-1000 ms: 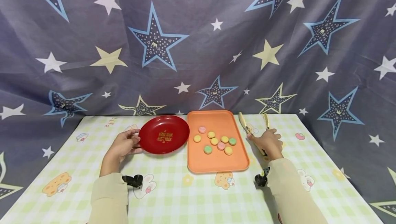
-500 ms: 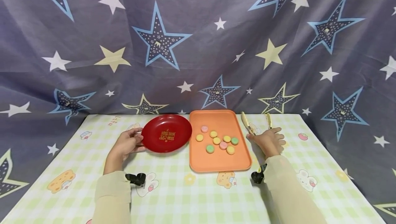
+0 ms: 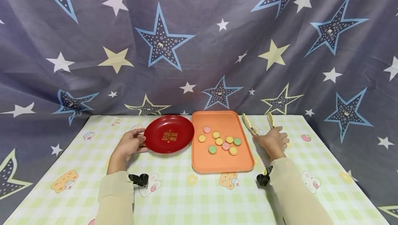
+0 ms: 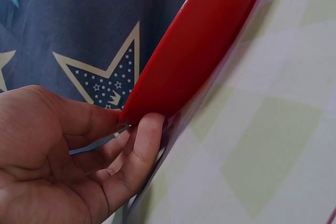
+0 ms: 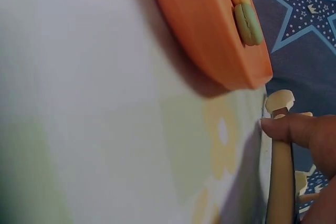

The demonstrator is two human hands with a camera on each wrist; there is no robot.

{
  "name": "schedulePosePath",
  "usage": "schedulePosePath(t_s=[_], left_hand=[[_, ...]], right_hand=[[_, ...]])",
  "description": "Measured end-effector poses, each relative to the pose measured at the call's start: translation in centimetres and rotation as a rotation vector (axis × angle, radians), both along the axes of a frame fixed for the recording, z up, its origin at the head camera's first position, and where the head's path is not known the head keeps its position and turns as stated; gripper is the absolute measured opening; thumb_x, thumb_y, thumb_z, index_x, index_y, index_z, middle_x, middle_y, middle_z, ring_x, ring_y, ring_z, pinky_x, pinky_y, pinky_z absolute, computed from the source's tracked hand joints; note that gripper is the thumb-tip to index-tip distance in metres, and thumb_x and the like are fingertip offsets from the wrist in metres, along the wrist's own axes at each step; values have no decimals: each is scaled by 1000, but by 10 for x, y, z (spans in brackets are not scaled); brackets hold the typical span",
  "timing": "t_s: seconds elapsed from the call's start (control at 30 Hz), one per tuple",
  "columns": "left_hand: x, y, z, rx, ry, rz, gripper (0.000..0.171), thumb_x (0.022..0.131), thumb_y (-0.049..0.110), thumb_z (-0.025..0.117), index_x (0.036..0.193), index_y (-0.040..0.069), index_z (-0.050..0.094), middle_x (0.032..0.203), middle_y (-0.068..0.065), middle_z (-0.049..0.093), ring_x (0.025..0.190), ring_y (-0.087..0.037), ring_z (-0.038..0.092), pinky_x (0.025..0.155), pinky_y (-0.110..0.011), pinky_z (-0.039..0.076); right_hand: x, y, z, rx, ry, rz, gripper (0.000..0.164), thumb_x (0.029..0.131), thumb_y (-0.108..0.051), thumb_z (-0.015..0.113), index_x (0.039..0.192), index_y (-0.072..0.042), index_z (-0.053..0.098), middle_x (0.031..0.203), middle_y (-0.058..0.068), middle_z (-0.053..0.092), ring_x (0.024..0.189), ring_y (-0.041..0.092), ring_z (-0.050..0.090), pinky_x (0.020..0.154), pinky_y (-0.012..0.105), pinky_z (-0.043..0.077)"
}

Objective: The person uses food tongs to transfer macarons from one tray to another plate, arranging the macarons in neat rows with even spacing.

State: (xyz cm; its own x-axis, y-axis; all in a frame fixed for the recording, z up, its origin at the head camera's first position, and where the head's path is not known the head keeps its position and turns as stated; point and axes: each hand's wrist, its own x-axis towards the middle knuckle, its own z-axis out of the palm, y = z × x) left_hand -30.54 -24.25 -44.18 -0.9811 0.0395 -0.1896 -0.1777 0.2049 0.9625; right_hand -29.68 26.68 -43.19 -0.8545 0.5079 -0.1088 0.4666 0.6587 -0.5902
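Observation:
At the rim of a red round plate (image 3: 183, 131) with gold characters, my left hand (image 3: 129, 145) pinches the left edge. The left wrist view has the thumb at the rim and the fingers below the plate (image 4: 194, 40), which tilts up from the cloth. Over at the right, my right hand (image 3: 273, 140) holds pale yellow tongs (image 3: 248, 123) across their arms, tips pointing away and apart. Its thumb presses one arm of the tongs (image 5: 282, 182) in the right wrist view; the other fingers are mostly hidden there.
Between the hands lies an orange tray (image 3: 211, 164) with several pink, yellow and green macarons (image 3: 225, 146). A checked cloth (image 3: 174, 200) with cartoon prints covers the table. Behind its far edge hangs a grey star-patterned curtain (image 3: 199, 59).
The whole head view has shifted slightly, so everything appears a little further right. Both hands keep their places at the plate and tongs, and the macarons stay put.

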Motion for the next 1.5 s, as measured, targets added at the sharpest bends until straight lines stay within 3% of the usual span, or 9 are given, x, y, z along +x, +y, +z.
schedulePosePath(t_s=[0.23, 0.47, 0.8, 1.13, 1.33, 1.5], left_hand=[[-1, -1, 0, -3, -2, 6, 52, 105, -1, 43, 156, -3, 32, 118, -16, 53, 80, -15, 66, 77, -36, 65], [-2, 0, -1, 9, -1, 3, 52, 105, -2, 43, 156, -3, 32, 118, -16, 52, 80, -15, 66, 76, -37, 65], [-2, 1, -2, 26, 5, 5, 52, 105, -2, 44, 155, -4, 33, 115, -15, 53, 80, -15, 67, 76, -37, 65], [-2, -2, -1, 21, 6, 16, 51, 106, 0, 44, 156, -2, 34, 116, -15, 54, 80, -15, 68, 77, -37, 65], [0, -2, 0, 30, 9, 9, 51, 106, -1, 44, 156, -2, 34, 116, -15, 57, 80, -14, 68, 77, -36, 65], [1, -1, 1, 47, 4, 6, 52, 105, -1, 45, 156, -3, 33, 118, -16, 56, 80, -14, 68, 76, -36, 65]], right_hand=[[2, 5, 13, 59, 97, 108, 124, 81, -37, 83, 158, 12, -2, 144, 51, 17, 131, 67, 20, 109, 74, 25], [12, 10, 24, 99, 191, 210, 102, 77, -33, 87, 150, 12, 32, 131, 43, 33, 117, 57, 29, 100, 66, 29], [22, 16, 27, 177, 249, 403, 99, 77, -31, 89, 151, 7, 36, 129, 41, 37, 109, 55, 33, 92, 67, 33], [27, 19, 29, 222, 319, 609, 92, 77, -24, 90, 150, 6, 44, 115, 28, 47, 94, 40, 38, 78, 50, 36], [35, 19, 33, 241, 379, 704, 86, 73, -24, 93, 144, 6, 53, 108, 23, 51, 92, 37, 41, 76, 45, 36], [43, 24, 36, 220, 377, 816, 79, 72, -22, 93, 139, 5, 59, 100, 16, 51, 87, 30, 40, 74, 37, 35]])
